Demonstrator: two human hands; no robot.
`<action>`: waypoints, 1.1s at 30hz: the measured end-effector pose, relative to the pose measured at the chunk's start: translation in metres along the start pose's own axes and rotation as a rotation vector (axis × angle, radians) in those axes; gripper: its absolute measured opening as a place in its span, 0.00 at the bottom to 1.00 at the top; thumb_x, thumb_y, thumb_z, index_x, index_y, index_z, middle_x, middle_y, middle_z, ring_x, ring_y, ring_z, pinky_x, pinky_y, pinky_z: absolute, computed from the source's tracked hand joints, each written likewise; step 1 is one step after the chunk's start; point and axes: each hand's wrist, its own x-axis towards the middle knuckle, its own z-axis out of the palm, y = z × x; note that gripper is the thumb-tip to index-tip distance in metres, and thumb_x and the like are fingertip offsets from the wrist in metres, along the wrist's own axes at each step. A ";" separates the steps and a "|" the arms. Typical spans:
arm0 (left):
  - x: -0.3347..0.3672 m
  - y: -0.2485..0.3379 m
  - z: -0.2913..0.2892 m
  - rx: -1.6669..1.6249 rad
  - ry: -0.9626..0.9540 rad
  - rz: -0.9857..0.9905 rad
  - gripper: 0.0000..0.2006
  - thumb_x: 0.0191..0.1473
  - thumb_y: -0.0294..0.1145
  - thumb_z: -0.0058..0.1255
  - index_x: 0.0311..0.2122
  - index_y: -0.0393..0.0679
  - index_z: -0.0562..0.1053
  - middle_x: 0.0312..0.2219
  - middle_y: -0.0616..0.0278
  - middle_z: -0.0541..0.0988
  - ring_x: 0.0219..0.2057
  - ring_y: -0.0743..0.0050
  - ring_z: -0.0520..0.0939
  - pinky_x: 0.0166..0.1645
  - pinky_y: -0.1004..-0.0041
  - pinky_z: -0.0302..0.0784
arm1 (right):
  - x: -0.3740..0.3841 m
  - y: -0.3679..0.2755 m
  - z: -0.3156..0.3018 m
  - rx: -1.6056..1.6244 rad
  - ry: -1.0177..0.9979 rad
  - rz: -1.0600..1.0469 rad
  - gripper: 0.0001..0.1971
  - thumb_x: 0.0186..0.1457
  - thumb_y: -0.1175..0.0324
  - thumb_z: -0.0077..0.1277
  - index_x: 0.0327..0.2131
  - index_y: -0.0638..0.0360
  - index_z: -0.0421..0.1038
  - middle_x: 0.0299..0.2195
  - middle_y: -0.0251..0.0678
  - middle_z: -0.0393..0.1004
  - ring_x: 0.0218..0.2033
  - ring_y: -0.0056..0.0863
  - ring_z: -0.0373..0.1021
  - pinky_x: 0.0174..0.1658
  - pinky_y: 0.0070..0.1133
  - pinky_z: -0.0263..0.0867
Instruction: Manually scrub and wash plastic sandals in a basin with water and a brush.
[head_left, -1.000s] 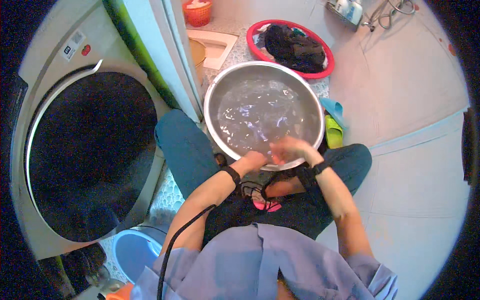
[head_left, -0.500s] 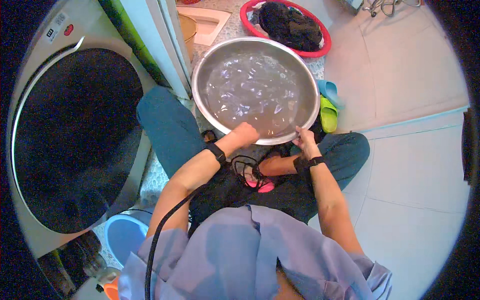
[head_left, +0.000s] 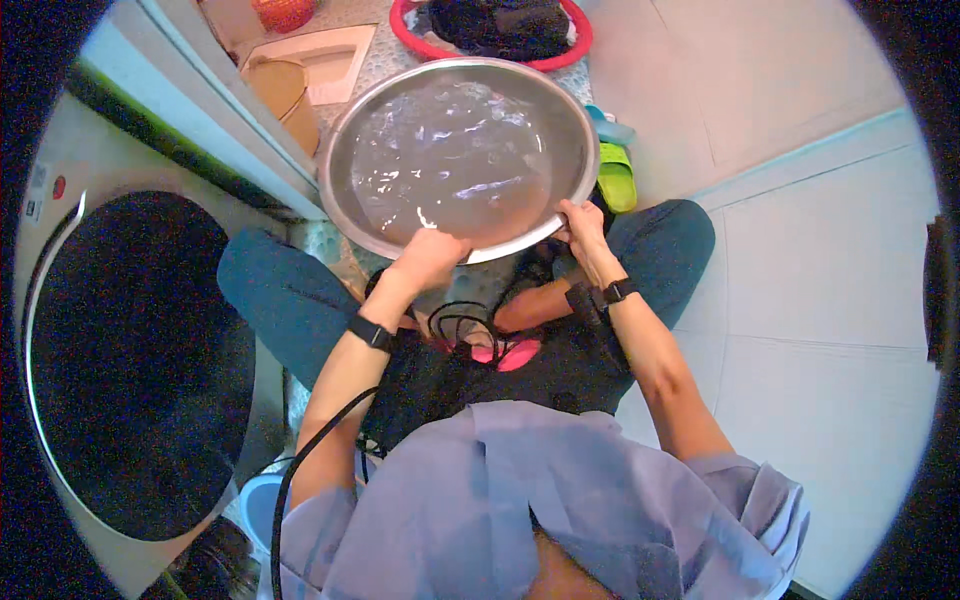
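A wide metal basin [head_left: 345, 215] with greyish, rippling water [head_left: 450, 165] in it stands in front of my knees. My left hand [head_left: 432, 256] is closed on the near rim, left of its middle. Farther right along the same rim, my right hand [head_left: 583, 225] grips the edge with the thumb on top. The undersides of both grips are hidden. Black bands circle both wrists, and a black cable [head_left: 315, 440] runs along my left arm.
Beyond the basin sits a red tub [head_left: 580, 45] of dark clothes [head_left: 500, 25]. A blue slipper [head_left: 608, 127] and a green slipper [head_left: 618, 180] lie at its right. A washing machine [head_left: 270, 400] is at left, near a door frame [head_left: 210, 95], a tan bucket [head_left: 290, 105] and a blue bucket [head_left: 258, 505].
My view has turned, so most things sit elsewhere in the picture. My left hand, near the rim before, now grips it clearly. Ripples on the water have changed shape.
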 end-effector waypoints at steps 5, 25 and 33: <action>-0.022 -0.005 0.002 -0.005 0.088 -0.022 0.10 0.38 0.26 0.49 0.32 0.45 0.70 0.21 0.51 0.76 0.27 0.49 0.78 0.30 0.56 0.73 | -0.014 -0.002 0.014 0.050 -0.048 -0.111 0.07 0.44 0.75 0.49 0.28 0.64 0.63 0.19 0.35 0.70 0.13 0.26 0.67 0.15 0.23 0.69; -0.051 -0.027 -0.077 -0.348 0.497 -0.115 0.19 0.37 0.22 0.44 0.39 0.47 0.73 0.29 0.49 0.77 0.32 0.47 0.77 0.36 0.57 0.73 | -0.035 -0.139 0.094 -0.087 -0.220 -0.335 0.08 0.45 0.73 0.54 0.29 0.63 0.65 0.23 0.33 0.70 0.19 0.21 0.68 0.22 0.22 0.72; -0.041 -0.031 -0.080 -0.383 0.592 -0.195 0.20 0.37 0.24 0.44 0.40 0.49 0.74 0.31 0.52 0.77 0.34 0.50 0.77 0.38 0.59 0.74 | -0.006 -0.155 0.106 -0.064 -0.316 -0.367 0.06 0.46 0.73 0.53 0.26 0.60 0.65 0.22 0.31 0.69 0.20 0.21 0.68 0.26 0.23 0.72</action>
